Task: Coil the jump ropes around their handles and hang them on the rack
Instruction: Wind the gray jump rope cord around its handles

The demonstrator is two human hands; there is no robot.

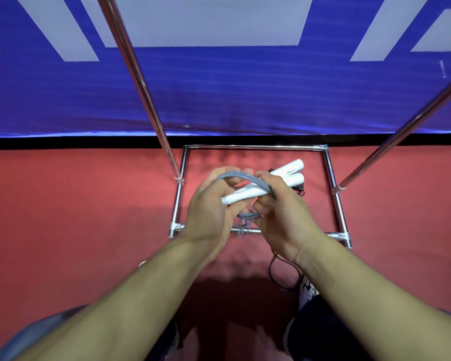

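A person stands over the chrome rack (332,175), both bare hands raised above its floor frame, working a jump rope into a bundle. The right hand (281,212) wraps its fingers around the two white handles (281,175), held side by side with their far ends jutting up and to the right, past the knuckles. The left hand (208,212) curls around the near ends of the handles and pinches a loop of the grey cord (241,176), which arcs over the handles between the two hands; more grey turns hang just below the palms. The cord looks light and springy, a smooth plastic line likely to uncoil if tension slackens, so each turn probably needs a thumb pressed over it. The handles appear rigid, light and slick, best gripped together at mid-length so they do not slide apart. A second, black rope (279,272) lies on the red floor (63,204) near the person's shoe (306,290), partly hidden behind the right wrist. The rack's slanted poles rise to the left and right against a blue banner (219,95) at the far side.
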